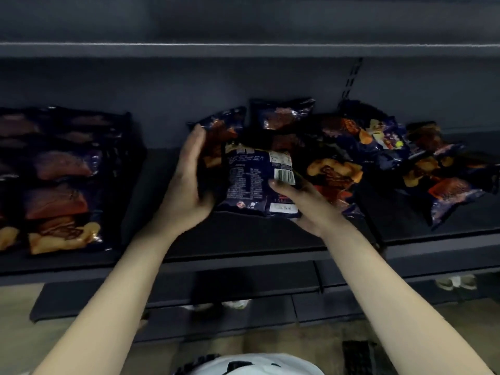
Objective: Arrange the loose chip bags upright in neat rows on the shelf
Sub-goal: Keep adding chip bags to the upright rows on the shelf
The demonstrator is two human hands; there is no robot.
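Centre of the frame: the chip bag (pixel 251 182) you are handling sits between your two hands just above the shelf (pixel 243 236), its back panel with the barcode turned toward you and its long axis running from the near edge of the shelf toward the back wall. Your left hand (pixel 189 180) lies flat along the bag's left edge, its fingers (pixel 193 142) straight and pressing inward, reaching past it to a bag behind. Your right hand (pixel 303 207) holds the lower right corner, thumb (pixel 278 185) on the panel beside the barcode, the other fingers hidden beneath. Both hands are equally near. The tidy rows (pixel 59 180) stand at the left of the frame, well apart from the bag; the loose bags (pixel 378 158) lie jumbled to the right. Judged from this, the bag must travel leftward and probably be turned to face front.
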